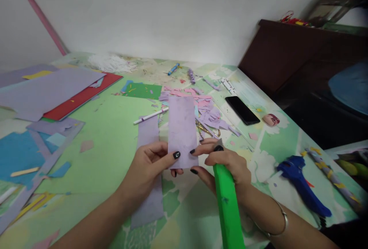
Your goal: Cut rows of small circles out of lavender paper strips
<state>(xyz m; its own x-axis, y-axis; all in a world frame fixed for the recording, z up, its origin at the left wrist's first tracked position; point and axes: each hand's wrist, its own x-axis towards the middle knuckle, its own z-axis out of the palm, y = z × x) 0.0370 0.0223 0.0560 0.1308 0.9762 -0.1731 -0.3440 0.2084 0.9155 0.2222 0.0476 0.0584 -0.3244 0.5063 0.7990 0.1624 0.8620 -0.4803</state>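
Observation:
My left hand (155,159) pinches the lower left edge of a lilac paper strip (182,126), thumb on top and fingertips beneath. My right hand (225,161) is wrapped round a long bright-green utility knife (227,203), with a small grey tip poking out above the fingers. Its index finger and thumb reach to the strip's lower right edge. Under my left hand lies another lilac strip (148,203), partly covered by the hand and wrist. A white pen (151,115) rests across that strip's top. Gold-handled scissors (205,128) lie just beyond my right hand, half buried in paper scraps.
Pink and lilac scraps (208,113) are heaped mid-table. A black phone (242,110) and a blue glue gun (303,184) lie on the right. Coloured sheets (57,88) are stacked at left, near blue paper (17,153). A white wall (161,19) closes off the back.

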